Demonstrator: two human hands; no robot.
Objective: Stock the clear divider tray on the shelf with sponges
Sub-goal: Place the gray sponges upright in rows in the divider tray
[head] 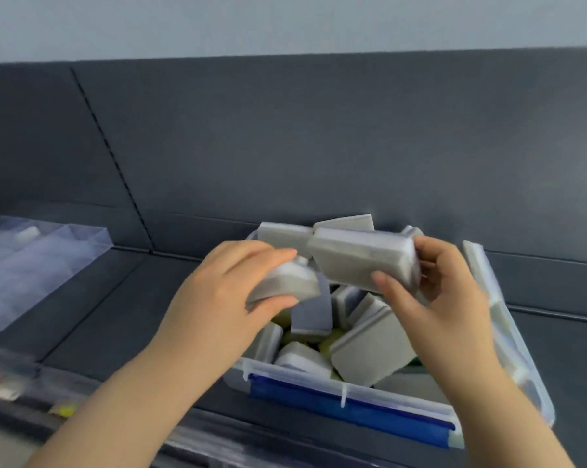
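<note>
While both hands (319, 295) hover over the bin (353, 393), each grips a sponge (363, 261).

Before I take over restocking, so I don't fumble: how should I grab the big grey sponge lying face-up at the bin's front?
I'd come from above and pinch the grey sponge across its side edges: its broad face tilts upward and its edges stand proud of neighbours in the bin.

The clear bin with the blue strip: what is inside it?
Many grey sponges, piled loosely, with yellow ones between. The left hand and right hand each grip one above, hiding part of the pile.
</note>
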